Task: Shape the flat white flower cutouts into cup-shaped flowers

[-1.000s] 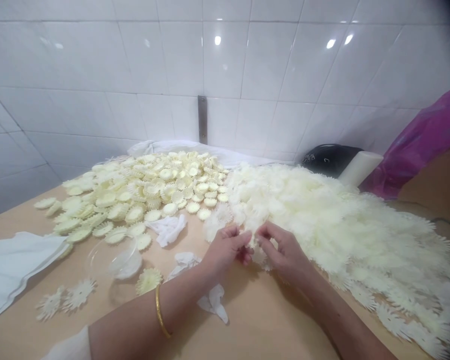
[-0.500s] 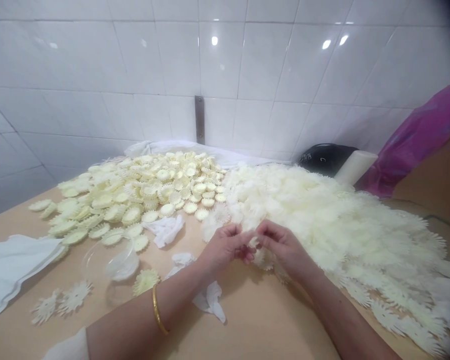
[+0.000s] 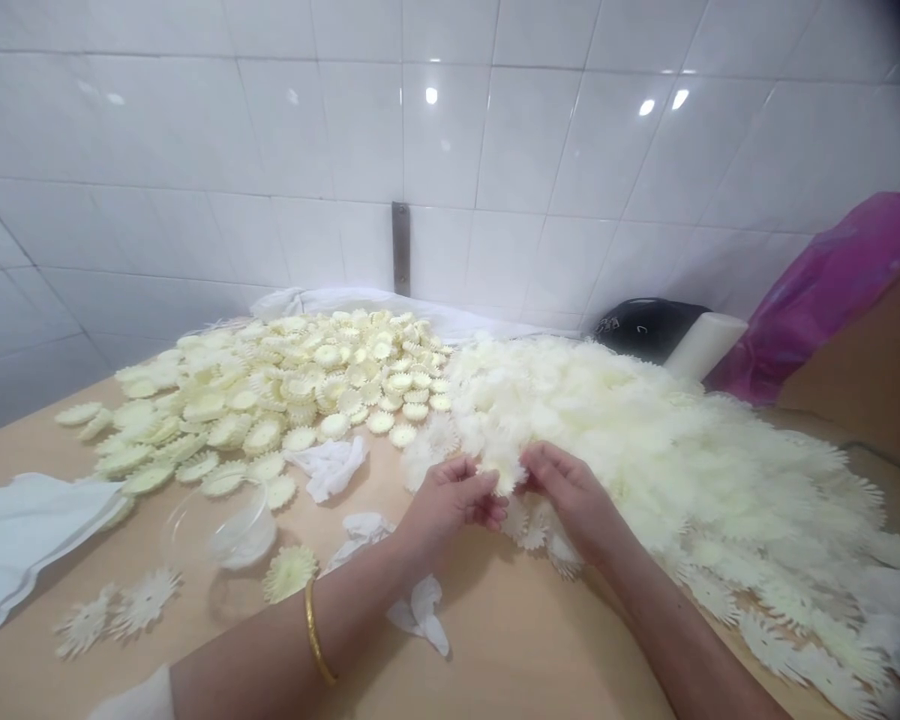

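Toward the right edge of a tan, flat-topped bench [image 3: 540, 660] spreads a broad heap of thin, cream-white, saw-edged discs [image 3: 667, 450]; toward its back left corner sits a smaller heap of pale-yellow, shallow, notch-rimmed cups [image 3: 270, 395]. Folded white sheets [image 3: 30, 540] lie near the left edge. At mid-bench are the bare hands, left hand [image 3: 450, 502] and right hand [image 3: 574, 490]. A clear, round plastic bowl [image 3: 244, 538] stands between sheets and left hand. Above mid-bench, the left hand pinches a thin, pale-yellow, tooth-edged piece [image 3: 505, 476]; the right hand's fingertips are bent together beside its right rim, though I cannot tell whether they grip it.
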`<state>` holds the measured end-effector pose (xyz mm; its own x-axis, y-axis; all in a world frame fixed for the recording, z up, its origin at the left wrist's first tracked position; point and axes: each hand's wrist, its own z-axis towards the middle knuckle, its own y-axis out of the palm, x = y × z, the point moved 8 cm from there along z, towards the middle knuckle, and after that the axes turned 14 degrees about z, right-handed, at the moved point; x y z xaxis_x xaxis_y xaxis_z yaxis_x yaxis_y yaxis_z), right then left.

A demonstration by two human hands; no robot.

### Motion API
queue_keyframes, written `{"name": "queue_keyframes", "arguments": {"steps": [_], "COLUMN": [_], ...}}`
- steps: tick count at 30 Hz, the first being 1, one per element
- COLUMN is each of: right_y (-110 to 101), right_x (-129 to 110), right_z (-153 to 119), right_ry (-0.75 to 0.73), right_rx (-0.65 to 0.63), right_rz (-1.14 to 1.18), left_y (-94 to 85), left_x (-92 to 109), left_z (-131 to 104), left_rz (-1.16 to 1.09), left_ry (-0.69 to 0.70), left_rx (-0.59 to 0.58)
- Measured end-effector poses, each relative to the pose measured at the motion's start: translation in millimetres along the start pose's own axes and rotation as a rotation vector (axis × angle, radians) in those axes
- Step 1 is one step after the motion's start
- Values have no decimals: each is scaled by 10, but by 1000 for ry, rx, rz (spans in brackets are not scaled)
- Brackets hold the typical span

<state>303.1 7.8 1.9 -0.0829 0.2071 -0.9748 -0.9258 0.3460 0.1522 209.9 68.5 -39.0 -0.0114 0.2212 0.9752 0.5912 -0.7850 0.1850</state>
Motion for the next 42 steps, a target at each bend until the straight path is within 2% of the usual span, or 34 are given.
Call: {"name": "queue_keyframes", "arguments": {"steps": [3, 6, 9, 12, 18, 20, 23, 29, 33, 36, 39, 42], "right_y": [61, 121, 75, 53, 229, 192, 68, -40, -12, -5, -13, 19], "right_x": [-50, 2, 18, -41, -40, -48, -88, -161, -169, -181, -195, -213], "right_z": [-23, -33, -28, -48, -92, -85, -72, -74, -69, -76, -84, -88], "right_ry": [-38, -26, -70, -159, -179, -189, -212, -217, -185, -186, -200, -213], "right_rx": [-35, -70, 7, 83, -34, 15, 158, 348, 381, 409, 415, 370], "right_rz": [-164, -231, -274, -431, -525, -528, -505, -387, -333, -331, -362, -387], "left_y": [5, 50, 108, 132, 170, 170, 203, 246, 217, 191, 188, 141], "left_x": [13, 26, -13, -53, -63, -49, 9, 97, 125, 214, 297, 305], "left_z": [-11, -26, -41, -56, -65, -63, -73, -133, -161, -195, -235, -252], "left_rz": [-12, -14, -4, 10, 138, 179, 165, 160, 276, 469, 662, 729], "left_ry": [15, 31, -14, -66, -79, -73, -38, 71, 140, 241, 344, 345], "left_rx": [6, -29, -67, -59, -94, -92, -91, 12, 105, 179, 212, 217]}}
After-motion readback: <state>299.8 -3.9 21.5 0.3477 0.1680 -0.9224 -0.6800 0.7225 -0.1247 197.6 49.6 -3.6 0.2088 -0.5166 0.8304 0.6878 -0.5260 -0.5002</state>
